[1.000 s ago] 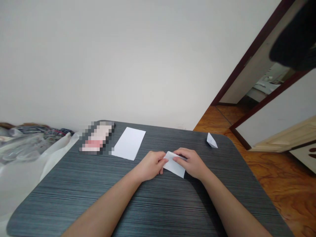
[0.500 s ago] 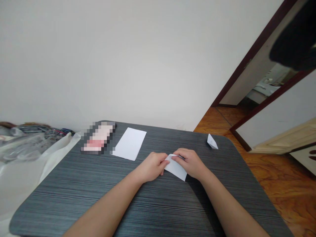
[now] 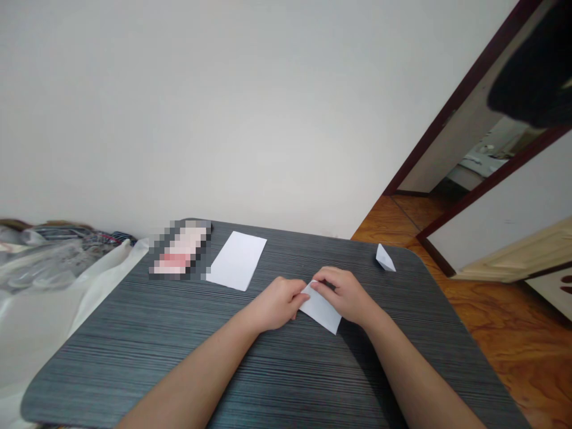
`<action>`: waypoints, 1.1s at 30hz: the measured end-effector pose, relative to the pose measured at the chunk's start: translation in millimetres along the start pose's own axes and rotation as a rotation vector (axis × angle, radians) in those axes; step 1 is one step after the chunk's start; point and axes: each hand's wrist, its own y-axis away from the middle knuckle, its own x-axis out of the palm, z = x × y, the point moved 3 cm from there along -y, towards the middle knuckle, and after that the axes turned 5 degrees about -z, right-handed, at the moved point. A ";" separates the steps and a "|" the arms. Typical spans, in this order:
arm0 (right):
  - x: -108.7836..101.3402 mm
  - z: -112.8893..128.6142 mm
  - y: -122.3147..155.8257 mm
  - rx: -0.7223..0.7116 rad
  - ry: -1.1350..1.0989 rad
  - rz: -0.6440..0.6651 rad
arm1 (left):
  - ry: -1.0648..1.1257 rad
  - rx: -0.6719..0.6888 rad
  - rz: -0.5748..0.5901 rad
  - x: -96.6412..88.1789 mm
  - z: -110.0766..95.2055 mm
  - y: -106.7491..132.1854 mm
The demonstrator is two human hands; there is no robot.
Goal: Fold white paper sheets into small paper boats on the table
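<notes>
Between my hands is a small piece of white paper (image 3: 322, 311), its near corner pointing down toward me. My left hand (image 3: 281, 302) pinches its left edge between thumb and fingers. With thumb and curled fingers, my right hand (image 3: 342, 293) grips the upper right part, covering some of it. The fingertips of both hands nearly meet at the paper's far edge. Creases under the fingers are hidden.
A white paper stack or sheet (image 3: 238, 260) lies left of my hands on the dark table (image 3: 179, 351). Beside it is a blurred-out pinkish item (image 3: 182, 247). A small folded white paper (image 3: 385, 258) stands at the far right. A wall (image 3: 250, 119) rises behind the table.
The paper has tilted slightly, its near corner now a little lower and more of its face showing. Both hands keep their hold with only slight shifts.
</notes>
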 end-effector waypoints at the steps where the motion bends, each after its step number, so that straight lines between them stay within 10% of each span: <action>1: -0.1 0.4 -0.3 0.001 -0.011 -0.002 | -0.003 0.001 -0.001 -0.5 -0.8 0.0; 33: -8.5 -23.5 11.3 0.240 -0.009 0.093 | 0.206 -0.155 -0.012 -4.0 0.1 -0.3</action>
